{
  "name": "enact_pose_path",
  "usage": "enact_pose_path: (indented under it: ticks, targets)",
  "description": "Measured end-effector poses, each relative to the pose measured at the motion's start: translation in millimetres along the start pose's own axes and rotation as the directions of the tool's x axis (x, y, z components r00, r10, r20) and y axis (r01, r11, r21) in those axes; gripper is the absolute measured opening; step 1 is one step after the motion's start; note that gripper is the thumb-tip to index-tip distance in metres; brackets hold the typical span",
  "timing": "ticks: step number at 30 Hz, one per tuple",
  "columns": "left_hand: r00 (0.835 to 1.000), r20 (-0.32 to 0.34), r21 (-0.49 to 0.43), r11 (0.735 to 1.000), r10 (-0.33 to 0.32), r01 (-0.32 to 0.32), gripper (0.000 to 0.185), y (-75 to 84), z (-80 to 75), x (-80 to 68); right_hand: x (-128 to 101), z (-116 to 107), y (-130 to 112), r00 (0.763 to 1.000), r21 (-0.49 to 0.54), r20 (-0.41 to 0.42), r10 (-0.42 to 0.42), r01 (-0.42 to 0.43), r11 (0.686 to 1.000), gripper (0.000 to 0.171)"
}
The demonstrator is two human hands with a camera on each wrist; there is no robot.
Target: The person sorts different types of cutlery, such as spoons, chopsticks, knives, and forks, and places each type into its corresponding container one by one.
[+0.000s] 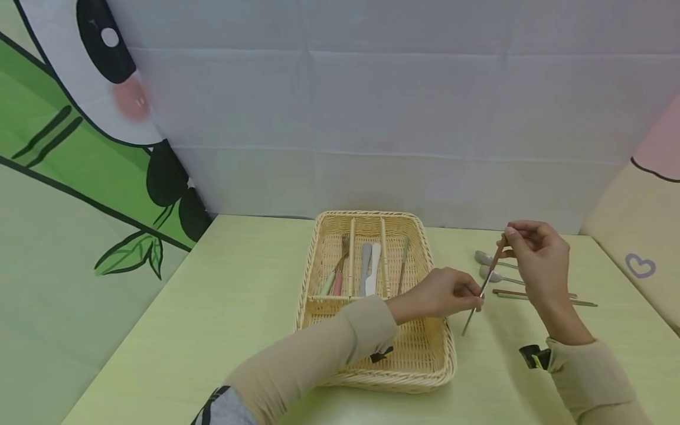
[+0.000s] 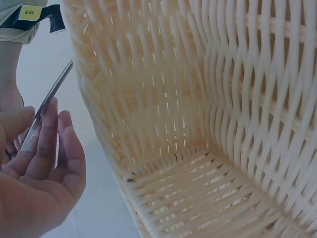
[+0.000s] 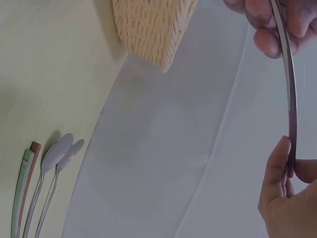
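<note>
Head view: both hands hold one chopstick (image 1: 486, 282) in the air just right of the basket (image 1: 319, 277); the left hand (image 1: 443, 293) pinches its lower part, the right hand (image 1: 536, 257) its top. Spoons (image 1: 489, 265) lie beyond on the table (image 1: 239, 307).

Left wrist view: fingers (image 2: 47, 141) curl on the chopstick (image 2: 49, 99) beside the basket wall (image 2: 148, 99).

Right wrist view: the fingertips (image 3: 277, 163) pinch the chopstick (image 3: 290, 84); spoons (image 3: 54, 163) lie well apart.

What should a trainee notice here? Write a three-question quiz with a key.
1. True or false: both hands hold the same chopstick.
2. The spoons lie on the table:
A. inside the basket
B. left of the basket
C. right of the basket
3. Fill in: the basket is split by dividers into narrow ____ at its far end.

Key:
1. True: the left hand pinches its lower part and the right hand its upper end.
2. C
3. compartments, which hold cutlery.
</note>
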State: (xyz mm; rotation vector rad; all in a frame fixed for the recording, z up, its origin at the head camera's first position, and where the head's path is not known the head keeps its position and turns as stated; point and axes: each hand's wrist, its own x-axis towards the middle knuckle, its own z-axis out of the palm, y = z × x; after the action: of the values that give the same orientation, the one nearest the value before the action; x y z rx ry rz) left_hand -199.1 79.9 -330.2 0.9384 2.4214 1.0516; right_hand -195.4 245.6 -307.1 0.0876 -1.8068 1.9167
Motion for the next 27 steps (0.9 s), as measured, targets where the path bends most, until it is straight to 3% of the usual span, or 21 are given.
enact_pose_path:
  ticks: [10,16,21,27]
  targets:
    - [1.0,-0.016,-0.063,0.998,-0.011,0.01,0.011,-2.9,-2.6,-1.4,0.1,-1.6,1.4,0.996,0.03,0.094,0.004,-0.007,1.0,0.011]
    - [0.999,-0.032,-0.044,0.999,-0.011,0.009,0.01,-2.9,-6.6,-4.2,0.2,-2.7,0.0,0.989,0.021,0.146,0.02,-0.023,1.0,0.008]
    - [0.999,-0.048,-0.034,0.999,-0.019,0.017,0.009,-4.0,-9.4,-5.5,1.0,-3.0,1.2,0.986,-0.011,0.156,0.053,-0.051,0.999,0.009]
    - [0.995,-0.1,-0.019,1.0,-0.019,0.018,0.011,-5.9,-16.7,-5.0,-0.2,-5.9,3.9,0.985,-0.15,0.159,0.073,-0.049,0.987,0.007]
